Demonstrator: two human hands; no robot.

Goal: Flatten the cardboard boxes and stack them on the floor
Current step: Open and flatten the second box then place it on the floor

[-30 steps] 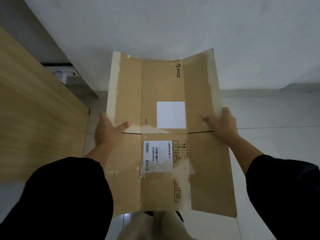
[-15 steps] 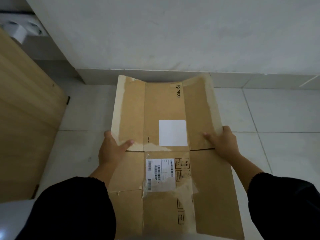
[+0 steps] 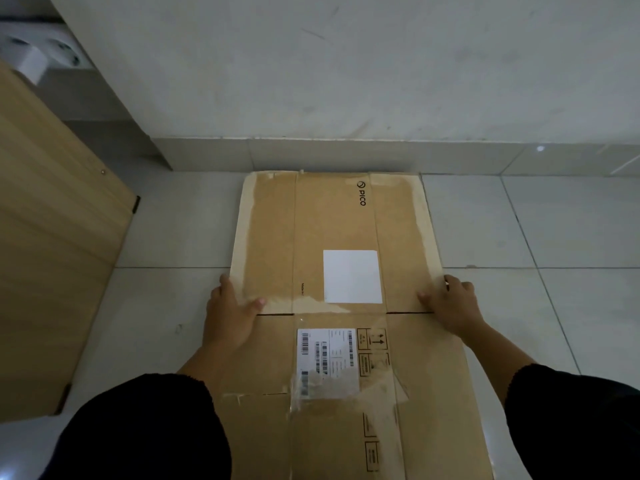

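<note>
Pinching the flattened cardboard box (image 3: 332, 230) at its side edges w/ left hand (image 3: 230, 317) & right hand (image 3: 453, 306), thumbs on top, I see it spread over the floor (image 3: 519, 230), far edge by the skirting (image 3: 346, 155)

Wooden panel (image 3: 52, 271) at left; grey wall (image 3: 346, 64) ahead; white socket block (image 3: 38, 57) top left

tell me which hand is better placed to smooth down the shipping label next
Probably left. The left hand grips the cardboard box at the edge nearer the shipping label; the right hand grips the opposite edge, beyond the printed symbols.
</note>
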